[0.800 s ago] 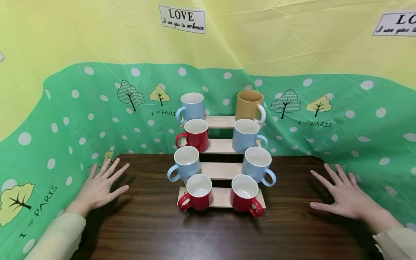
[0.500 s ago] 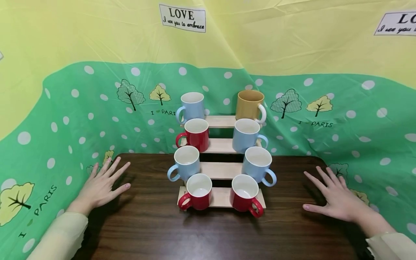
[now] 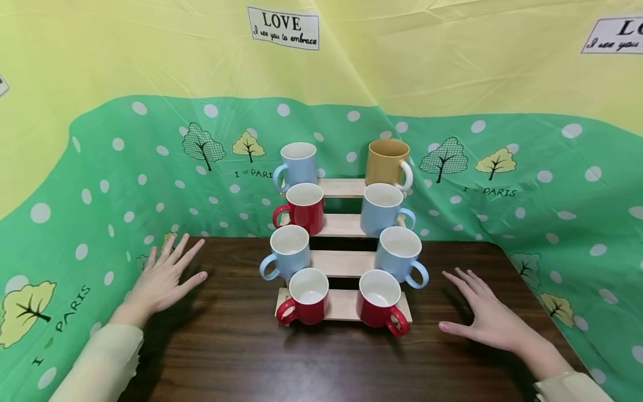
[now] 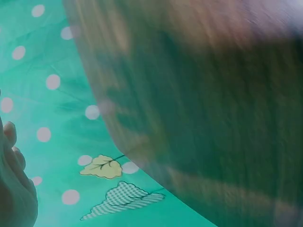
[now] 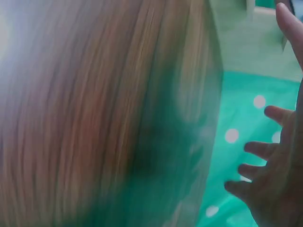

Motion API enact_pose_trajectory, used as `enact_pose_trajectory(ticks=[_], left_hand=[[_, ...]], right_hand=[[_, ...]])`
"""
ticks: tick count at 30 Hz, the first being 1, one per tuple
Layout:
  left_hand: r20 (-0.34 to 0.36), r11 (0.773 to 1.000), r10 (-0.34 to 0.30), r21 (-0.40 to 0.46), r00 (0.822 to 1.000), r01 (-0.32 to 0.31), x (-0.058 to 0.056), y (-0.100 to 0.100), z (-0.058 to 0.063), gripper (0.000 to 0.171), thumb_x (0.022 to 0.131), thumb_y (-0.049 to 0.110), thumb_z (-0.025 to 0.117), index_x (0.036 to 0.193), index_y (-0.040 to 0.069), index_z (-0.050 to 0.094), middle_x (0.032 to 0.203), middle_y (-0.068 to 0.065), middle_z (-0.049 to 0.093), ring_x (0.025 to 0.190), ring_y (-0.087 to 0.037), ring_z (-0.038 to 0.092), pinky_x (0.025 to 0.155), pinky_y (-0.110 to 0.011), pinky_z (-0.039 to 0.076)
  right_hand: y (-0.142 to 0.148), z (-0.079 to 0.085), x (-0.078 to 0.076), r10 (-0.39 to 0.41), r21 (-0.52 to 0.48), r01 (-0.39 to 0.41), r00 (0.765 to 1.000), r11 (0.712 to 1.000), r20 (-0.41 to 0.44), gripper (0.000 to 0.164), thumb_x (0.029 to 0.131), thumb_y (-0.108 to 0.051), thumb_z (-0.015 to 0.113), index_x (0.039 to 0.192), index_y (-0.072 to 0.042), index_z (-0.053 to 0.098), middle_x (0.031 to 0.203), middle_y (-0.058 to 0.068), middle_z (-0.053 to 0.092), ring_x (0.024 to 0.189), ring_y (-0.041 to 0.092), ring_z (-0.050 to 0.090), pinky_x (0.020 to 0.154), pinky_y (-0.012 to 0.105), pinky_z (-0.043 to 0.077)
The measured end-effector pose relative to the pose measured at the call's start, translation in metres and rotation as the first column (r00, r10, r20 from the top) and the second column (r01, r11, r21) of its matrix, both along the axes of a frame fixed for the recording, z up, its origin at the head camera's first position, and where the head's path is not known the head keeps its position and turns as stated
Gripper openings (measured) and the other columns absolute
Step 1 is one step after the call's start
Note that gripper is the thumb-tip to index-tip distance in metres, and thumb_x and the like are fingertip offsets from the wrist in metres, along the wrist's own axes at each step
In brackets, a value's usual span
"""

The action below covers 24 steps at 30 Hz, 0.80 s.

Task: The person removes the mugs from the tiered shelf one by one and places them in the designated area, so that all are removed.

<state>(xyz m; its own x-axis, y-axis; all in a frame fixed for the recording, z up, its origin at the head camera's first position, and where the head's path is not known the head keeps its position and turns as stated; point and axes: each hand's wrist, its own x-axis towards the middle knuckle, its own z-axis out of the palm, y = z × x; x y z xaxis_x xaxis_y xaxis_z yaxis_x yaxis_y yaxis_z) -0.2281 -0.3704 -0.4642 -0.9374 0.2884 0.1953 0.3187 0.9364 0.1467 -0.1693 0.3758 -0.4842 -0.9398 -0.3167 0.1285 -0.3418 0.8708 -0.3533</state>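
Note:
A stepped wooden rack [image 3: 343, 263] stands mid-table and bears two mugs on each tier. On the lowest tier are a red mug [image 3: 308, 301] at left and another red mug [image 3: 375, 306] at right. Above them sit a light blue mug [image 3: 289, 251] and a second light blue mug [image 3: 398, 254]. The tier behind holds a red mug [image 3: 308, 209] and a light blue mug [image 3: 380, 211]. At the top are a light blue mug [image 3: 300, 165] and a tan mug [image 3: 385, 163] with a white handle. My left hand [image 3: 162, 283], fingers spread, holds nothing. My right hand [image 3: 489, 315] holds nothing, fingers extended, right of the rack.
The dark brown wooden table [image 3: 321, 363] has a rounded edge at its back corners. Behind it and along both sides hangs a green and yellow cloth [image 3: 150, 128] with dots and trees.
My right hand has moved left, closer to the rack. My left hand has shifted slightly to the right. The mugs and rack stay in place.

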Motion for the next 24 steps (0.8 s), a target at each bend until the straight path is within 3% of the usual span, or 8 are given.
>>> enact_pose_trajectory(ticks=[5,10,12,15,18,21,24], left_hand=[[-0.009,0.997,0.016,0.077,1.000,-0.015,-0.006,0.005,0.006,0.085,0.110,0.059,0.054,0.177,0.035,0.007,0.182,-0.020,0.004,0.167,-0.043,-0.010,0.124,-0.081,-0.001],[-0.031,0.986,0.019,0.169,0.999,-0.014,-0.009,0.011,0.014,0.085,0.111,0.055,0.055,0.178,0.029,0.010,0.181,-0.025,0.009,0.168,-0.043,-0.006,0.127,-0.078,0.000],[-0.035,0.981,0.018,0.195,0.999,-0.010,-0.009,0.014,0.017,0.084,0.112,0.053,0.055,0.178,0.026,0.010,0.180,-0.027,0.012,0.167,-0.045,-0.003,0.127,-0.077,0.000],[-0.041,0.972,0.019,0.237,0.999,-0.009,-0.010,0.018,0.022,0.083,0.113,0.051,0.054,0.178,0.023,0.010,0.179,-0.029,0.015,0.167,-0.048,0.000,0.127,-0.077,0.002],[-0.050,0.952,0.027,0.305,0.998,-0.010,-0.011,0.023,0.027,0.082,0.114,0.047,0.053,0.178,0.020,0.010,0.176,-0.031,0.022,0.164,-0.053,0.010,0.128,-0.075,0.008],[-0.067,0.924,0.040,0.383,0.997,-0.011,-0.013,0.030,0.033,0.079,0.115,0.044,0.052,0.177,0.016,0.011,0.171,-0.034,0.032,0.158,-0.058,0.025,0.124,-0.077,0.020],[-0.081,0.890,0.053,0.457,0.995,-0.010,-0.016,0.039,0.041,0.076,0.116,0.042,0.050,0.176,0.015,0.013,0.167,-0.034,0.039,0.152,-0.060,0.034,0.117,-0.080,0.029]], right_hand=[[-0.022,-0.006,0.004,0.000,-0.071,0.000,1.000,0.997,0.004,0.112,0.082,-0.061,0.092,0.167,-0.013,0.038,0.160,0.027,0.046,0.144,0.054,0.042,0.103,0.082,0.043],[-0.040,-0.019,0.004,0.001,-0.190,-0.001,1.000,0.982,0.000,0.108,0.079,-0.055,0.096,0.161,-0.006,0.044,0.153,0.024,0.056,0.138,0.050,0.053,0.104,0.077,0.048],[-0.047,-0.024,0.003,-0.001,-0.246,0.003,1.000,0.969,0.009,0.106,0.078,-0.052,0.098,0.158,-0.005,0.047,0.149,0.023,0.060,0.133,0.046,0.059,0.104,0.070,0.053],[-0.056,-0.031,0.000,0.026,-0.370,-0.005,0.998,0.929,0.054,0.097,0.079,-0.042,0.100,0.154,-0.005,0.051,0.142,0.019,0.066,0.120,0.037,0.067,0.093,0.049,0.062],[-0.064,-0.037,-0.002,0.059,-0.468,-0.005,0.993,0.884,0.100,0.087,0.081,-0.035,0.100,0.149,-0.006,0.055,0.137,0.014,0.070,0.108,0.028,0.068,0.080,0.032,0.061],[-0.069,-0.041,-0.004,0.091,-0.535,-0.006,0.987,0.845,0.133,0.083,0.083,-0.029,0.099,0.150,-0.007,0.056,0.138,0.013,0.069,0.106,0.024,0.067,0.079,0.028,0.060],[-0.074,-0.046,-0.005,0.152,-0.632,-0.009,0.973,0.775,0.173,0.082,0.086,-0.019,0.096,0.154,-0.006,0.053,0.144,0.017,0.064,0.114,0.019,0.068,0.087,0.030,0.062]])
